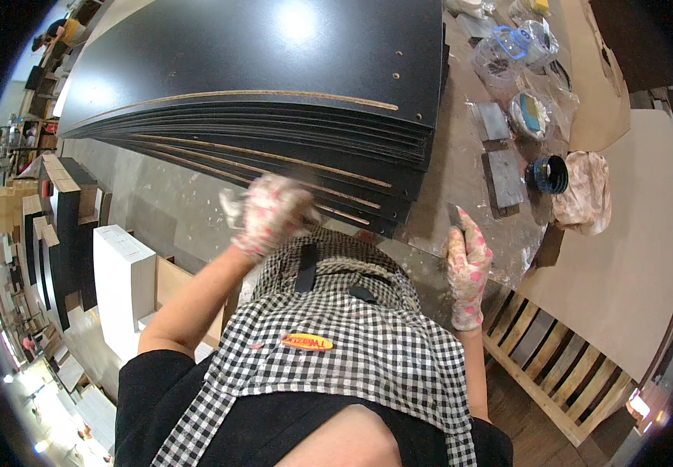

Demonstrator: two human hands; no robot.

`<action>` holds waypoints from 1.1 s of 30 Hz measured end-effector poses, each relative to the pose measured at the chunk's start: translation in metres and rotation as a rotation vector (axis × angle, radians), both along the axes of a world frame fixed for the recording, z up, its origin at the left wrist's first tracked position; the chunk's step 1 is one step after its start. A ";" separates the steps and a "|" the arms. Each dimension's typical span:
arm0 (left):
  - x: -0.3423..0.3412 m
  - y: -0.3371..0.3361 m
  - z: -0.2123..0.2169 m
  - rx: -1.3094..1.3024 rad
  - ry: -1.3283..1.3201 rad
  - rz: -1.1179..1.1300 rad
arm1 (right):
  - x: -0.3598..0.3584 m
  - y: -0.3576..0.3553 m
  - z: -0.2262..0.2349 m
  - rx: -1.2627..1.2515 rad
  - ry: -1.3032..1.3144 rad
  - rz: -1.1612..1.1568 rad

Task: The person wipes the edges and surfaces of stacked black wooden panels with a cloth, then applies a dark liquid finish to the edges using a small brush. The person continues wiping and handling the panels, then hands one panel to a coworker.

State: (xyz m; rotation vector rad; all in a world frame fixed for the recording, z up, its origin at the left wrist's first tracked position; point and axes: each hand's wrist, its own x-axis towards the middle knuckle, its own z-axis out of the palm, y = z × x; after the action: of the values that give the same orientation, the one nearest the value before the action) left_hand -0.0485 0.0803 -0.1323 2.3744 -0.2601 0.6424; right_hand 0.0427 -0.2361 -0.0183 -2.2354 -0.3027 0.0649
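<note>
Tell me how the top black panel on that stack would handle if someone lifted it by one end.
The top black panel looks long, wide and thin, so it would probably flex or sag if lifted by one end. Its glossy face reflects light, so it may slide easily over the stack of panels beneath. The exposed pale core along its edge suggests pressed board, likely heavy and prone to chipping at corners.

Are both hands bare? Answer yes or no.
No, the left hand and right hand both wear flowered gloves.
</note>
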 end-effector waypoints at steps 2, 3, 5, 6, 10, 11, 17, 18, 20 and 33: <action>0.013 -0.060 0.003 0.225 0.155 -0.084 | 0.003 0.007 -0.003 -0.017 -0.032 0.048; 0.028 -0.098 0.003 0.272 0.117 -0.117 | 0.005 0.011 -0.005 0.071 0.024 0.046; 0.042 -0.137 0.006 -0.096 0.113 -0.448 | 0.011 0.011 -0.005 0.089 0.034 0.004; 0.044 -0.145 0.008 0.388 -0.116 -0.446 | 0.013 0.008 -0.003 0.095 0.048 -0.015; -0.004 -0.055 0.006 0.399 0.067 -0.206 | 0.023 -0.006 0.002 0.354 0.176 -0.192; -0.023 -0.030 0.007 0.195 0.282 -0.089 | 0.026 -0.006 0.002 0.369 0.173 -0.141; -0.040 -0.050 0.041 -0.756 0.818 0.291 | 0.098 0.051 -0.027 0.702 0.055 0.008; -0.032 -0.054 0.048 -0.707 0.949 0.322 | 0.121 0.065 -0.034 0.790 0.054 0.093; -0.022 -0.063 0.062 -0.768 0.994 0.402 | 0.169 0.092 -0.048 0.699 -0.055 0.046; -0.017 -0.074 0.072 -1.223 0.937 0.357 | 0.257 0.130 -0.071 0.338 -0.132 0.074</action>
State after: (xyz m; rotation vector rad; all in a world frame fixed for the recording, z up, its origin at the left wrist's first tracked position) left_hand -0.0659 0.0060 -0.0602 1.2694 0.7672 -0.2249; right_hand 0.2999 -0.1062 -0.0894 -1.8956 -0.4342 -0.0894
